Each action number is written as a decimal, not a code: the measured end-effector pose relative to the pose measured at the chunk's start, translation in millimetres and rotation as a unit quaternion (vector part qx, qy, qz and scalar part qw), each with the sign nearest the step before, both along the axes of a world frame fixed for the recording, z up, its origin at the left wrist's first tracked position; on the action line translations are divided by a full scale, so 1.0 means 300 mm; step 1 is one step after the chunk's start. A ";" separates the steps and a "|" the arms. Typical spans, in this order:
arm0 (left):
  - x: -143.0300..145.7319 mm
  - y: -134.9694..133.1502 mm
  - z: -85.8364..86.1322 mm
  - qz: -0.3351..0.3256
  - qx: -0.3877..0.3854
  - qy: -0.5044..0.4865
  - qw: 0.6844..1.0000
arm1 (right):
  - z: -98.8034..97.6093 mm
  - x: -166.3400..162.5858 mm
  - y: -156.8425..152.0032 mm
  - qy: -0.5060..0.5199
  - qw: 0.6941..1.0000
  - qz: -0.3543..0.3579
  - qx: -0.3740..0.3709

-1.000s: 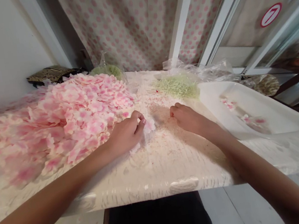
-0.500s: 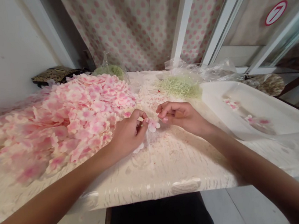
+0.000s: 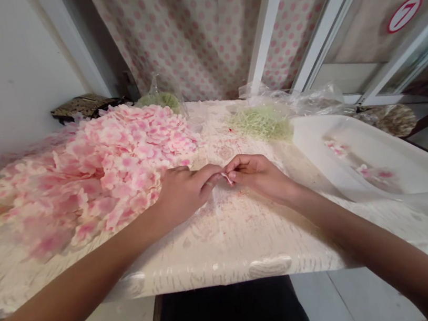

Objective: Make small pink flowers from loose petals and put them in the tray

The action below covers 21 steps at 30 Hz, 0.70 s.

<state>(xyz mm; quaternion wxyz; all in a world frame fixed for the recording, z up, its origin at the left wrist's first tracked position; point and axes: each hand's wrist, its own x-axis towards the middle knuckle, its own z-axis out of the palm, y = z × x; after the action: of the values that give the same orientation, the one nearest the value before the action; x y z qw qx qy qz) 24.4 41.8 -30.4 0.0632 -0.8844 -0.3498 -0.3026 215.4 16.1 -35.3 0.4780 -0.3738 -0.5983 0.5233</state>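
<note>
The left hand (image 3: 184, 191) and the right hand (image 3: 258, 175) meet fingertip to fingertip over the middle of the table (image 3: 227, 254), both pinched shut on one small pink flower (image 3: 226, 177) held just above the surface. Only a sliver of it shows between the fingers.

Just left of the left hand lies a big heap of pink flowers (image 3: 92, 172). It runs off toward the wall and its nearest edge all but touches the knuckles, so there is no open room on that side. Beyond the hands, near the far edge, sits a clump of pale green stems (image 3: 262, 123) in clear plastic wrap (image 3: 301, 100). To the right, well apart from the right hand, a white tray (image 3: 399, 177) holds a few pink flowers. Between the hands and the table's near edge the top is bare but for small specks — that is the open stretch, and both forearms cross it.
</note>
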 end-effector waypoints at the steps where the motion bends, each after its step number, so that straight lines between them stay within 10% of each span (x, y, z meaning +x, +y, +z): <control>1: 0.000 -0.001 -0.001 0.000 -0.019 -0.019 1.000 | 0.004 0.003 -0.001 0.004 1.000 -0.007 0.016; 11: 0.022 -0.019 0.004 -0.085 -0.311 -0.211 0.923 | -0.005 -0.024 -0.030 -0.129 0.973 -0.055 0.186; 21: 0.031 -0.020 0.005 -0.081 -0.388 -0.244 0.885 | -0.018 -0.036 -0.029 -0.175 0.954 -0.104 0.221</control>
<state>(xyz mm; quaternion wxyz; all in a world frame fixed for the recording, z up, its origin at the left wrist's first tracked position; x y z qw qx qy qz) 33.6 35.9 -29.1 -0.3967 -0.7619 -0.3709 -0.3530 204.7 7.3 -40.7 0.4883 -0.4043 -0.7314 0.2515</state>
